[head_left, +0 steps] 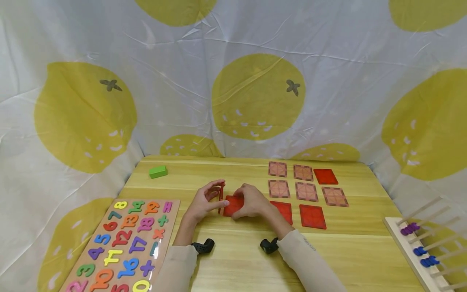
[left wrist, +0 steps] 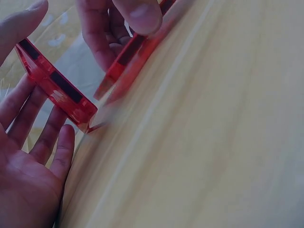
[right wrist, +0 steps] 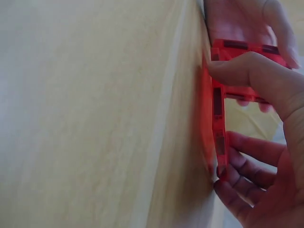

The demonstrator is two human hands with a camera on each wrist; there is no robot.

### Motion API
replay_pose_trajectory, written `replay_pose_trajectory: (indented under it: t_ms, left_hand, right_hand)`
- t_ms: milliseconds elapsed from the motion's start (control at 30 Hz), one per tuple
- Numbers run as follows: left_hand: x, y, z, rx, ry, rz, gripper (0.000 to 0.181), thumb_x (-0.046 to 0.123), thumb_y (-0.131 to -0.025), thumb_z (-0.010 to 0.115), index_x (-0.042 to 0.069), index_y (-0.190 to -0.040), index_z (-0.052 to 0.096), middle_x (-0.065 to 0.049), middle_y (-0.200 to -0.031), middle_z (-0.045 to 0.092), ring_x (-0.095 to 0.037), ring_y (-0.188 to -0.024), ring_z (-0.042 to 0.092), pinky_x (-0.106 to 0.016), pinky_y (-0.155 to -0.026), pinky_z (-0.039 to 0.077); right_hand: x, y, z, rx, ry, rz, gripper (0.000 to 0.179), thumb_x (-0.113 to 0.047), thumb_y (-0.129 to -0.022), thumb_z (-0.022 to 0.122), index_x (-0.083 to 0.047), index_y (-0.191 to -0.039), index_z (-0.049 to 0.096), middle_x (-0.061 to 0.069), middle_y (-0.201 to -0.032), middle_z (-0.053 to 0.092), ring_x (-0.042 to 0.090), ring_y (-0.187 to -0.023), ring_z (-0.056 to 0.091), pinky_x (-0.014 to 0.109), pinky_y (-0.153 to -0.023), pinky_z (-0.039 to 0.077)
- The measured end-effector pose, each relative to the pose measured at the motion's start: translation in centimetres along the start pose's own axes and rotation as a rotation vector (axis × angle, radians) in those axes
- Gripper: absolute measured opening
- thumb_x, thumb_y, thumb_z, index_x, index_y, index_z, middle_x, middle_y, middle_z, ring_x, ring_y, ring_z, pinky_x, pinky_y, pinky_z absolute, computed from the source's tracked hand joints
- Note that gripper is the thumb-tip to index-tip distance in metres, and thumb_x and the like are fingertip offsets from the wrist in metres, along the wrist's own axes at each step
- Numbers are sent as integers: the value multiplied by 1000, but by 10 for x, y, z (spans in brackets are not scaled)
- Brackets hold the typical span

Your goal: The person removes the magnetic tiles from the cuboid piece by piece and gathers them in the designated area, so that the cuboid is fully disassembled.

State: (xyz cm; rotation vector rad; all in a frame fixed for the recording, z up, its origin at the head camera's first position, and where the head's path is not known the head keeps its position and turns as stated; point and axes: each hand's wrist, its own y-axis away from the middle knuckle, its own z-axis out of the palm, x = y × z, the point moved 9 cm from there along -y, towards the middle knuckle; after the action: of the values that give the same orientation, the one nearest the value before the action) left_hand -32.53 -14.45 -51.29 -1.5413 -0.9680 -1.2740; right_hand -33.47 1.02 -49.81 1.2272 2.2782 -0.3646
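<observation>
My left hand (head_left: 198, 203) pinches a red square magnetic tile (head_left: 221, 198) between thumb and fingers, standing it on edge. In the left wrist view dark strips show along the rim of this tile (left wrist: 59, 88). To its right, my right hand (head_left: 254, 200) grips a second red magnetic tile (head_left: 232, 206) that lies nearly flat, just over the tabletop. The right wrist view shows the thumb on this tile's edge (right wrist: 218, 114) and the fingers at its far corner. The two tiles are close together at one edge; whether they touch, I cannot tell.
Right of my hands lie solid red tiles (head_left: 312, 216) and several paler patterned tiles (head_left: 306, 191) in rough rows. A number puzzle board (head_left: 174, 227) is at the left, with a green block (head_left: 158, 172) behind it. At the right edge stands a pegged wooden rack (head_left: 408, 247) with beads.
</observation>
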Motion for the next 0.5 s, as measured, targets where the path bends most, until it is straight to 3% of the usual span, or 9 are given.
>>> replay_pose_trajectory:
  t_ms: [233,500]
  left_hand:
    - [1,-1,-2,18,-2,4,79,5,-83,85,2,-151,46,-26,-152,47,-41,-141,44,-48,-121,34]
    - [-3,0,-1,5,-11,-35,80,6,-83,86,3,-152,46,-23,-153,48,-39,-143,45,-44,-121,36]
  right_hand:
    - [3,10,-14,39,26,-27,71,-49,-65,92,-14,-124,72,1,-115,65,16,-98,59,36,-87,53]
    - [22,33,-34,73,-29,15,72,-48,-67,91,-19,-130,69,-1,-119,62,14,-96,56,33,-79,52]
